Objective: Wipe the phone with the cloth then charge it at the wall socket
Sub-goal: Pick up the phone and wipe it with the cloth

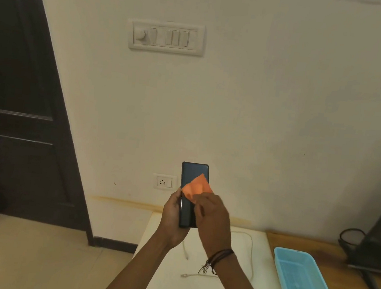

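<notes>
The left hand (pixel 173 215) grips the phone (pixel 193 174) low while the right hand (pixel 212 219) pinches the cloth (pixel 198 187) against its face; best to stroke firmly from twelve toward six o'clock, covering the corners.

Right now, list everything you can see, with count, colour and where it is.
phone: one, dark, held upright before the wall
cloth: one, orange, on the phone
wall socket: one, white, low on the wall, left of the phone
switch panel: one, white, high on the wall
cable: one, white, loose on the white table
basket: one, light blue, on the wooden top, right
door: one, dark brown, left
left hand: grips the phone's lower part
right hand: holds the cloth on the phone
</notes>
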